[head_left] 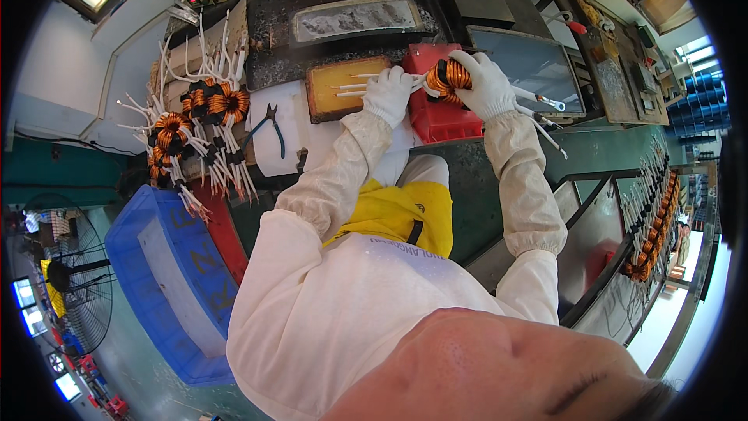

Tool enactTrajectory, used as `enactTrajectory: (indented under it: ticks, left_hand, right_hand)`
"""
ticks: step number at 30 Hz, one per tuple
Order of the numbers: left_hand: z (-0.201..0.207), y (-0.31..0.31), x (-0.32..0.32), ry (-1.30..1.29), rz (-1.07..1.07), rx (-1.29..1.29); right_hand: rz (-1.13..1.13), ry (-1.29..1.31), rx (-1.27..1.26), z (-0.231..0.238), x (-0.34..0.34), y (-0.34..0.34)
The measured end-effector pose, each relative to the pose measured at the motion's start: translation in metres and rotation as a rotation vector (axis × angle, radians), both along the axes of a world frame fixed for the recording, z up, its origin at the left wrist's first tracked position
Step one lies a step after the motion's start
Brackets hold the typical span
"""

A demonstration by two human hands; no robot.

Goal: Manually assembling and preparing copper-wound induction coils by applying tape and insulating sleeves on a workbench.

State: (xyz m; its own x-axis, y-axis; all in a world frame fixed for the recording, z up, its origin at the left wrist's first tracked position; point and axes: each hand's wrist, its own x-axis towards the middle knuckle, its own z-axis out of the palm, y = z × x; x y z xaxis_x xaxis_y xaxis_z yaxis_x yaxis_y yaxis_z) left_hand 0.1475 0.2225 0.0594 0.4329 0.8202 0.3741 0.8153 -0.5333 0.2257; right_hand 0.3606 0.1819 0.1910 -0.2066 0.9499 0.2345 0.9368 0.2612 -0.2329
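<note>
A toroidal copper coil (448, 80) with dark bands is gripped by my gloved right hand (486, 87), fingers curled round its right side. White leads with lugs (553, 104) stick out to the right beyond that hand. My gloved left hand (387, 93) is closed round the coil's white wire leads (418, 83) on the other side. Their bare copper ends (362, 76) reach left over a tray of amber solid material (335, 82). Beneath the coil stands a red plastic bin (442, 121). The left fingertips are partly hidden by the glove's back.
A rectangular pot of silvery, crusted material (354, 19) lies beyond the tray. Blue-handled pliers (269, 125) rest on white paper at left, beside a pile of coils (214, 101). A blue crate (175, 281) stands lower left; a row of coils (650, 234) sits at right.
</note>
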Motion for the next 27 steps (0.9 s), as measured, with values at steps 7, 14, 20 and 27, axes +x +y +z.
enactTrajectory:
  ticks: [7, 14, 20, 27]
  left_hand:
    - [-0.0096, 0.0046, -0.0002, -0.097, -0.022, 0.235]
    - [-0.0091, 0.0039, -0.0011, -0.076, -0.019, 0.163]
    - [-0.0097, 0.0041, -0.0013, -0.081, -0.021, 0.133]
    - [-0.0108, 0.0049, -0.0024, -0.105, -0.036, 0.144]
  right_hand:
    - [-0.003, -0.001, 0.008, 0.0008, -0.0012, -0.0007]
    - [0.0, -0.006, 0.021, 0.0007, -0.0025, -0.0001]
    - [-0.002, -0.009, 0.017, 0.0004, -0.0025, -0.0002]
    - [-0.016, -0.015, -0.006, 0.0023, -0.0042, 0.0002]
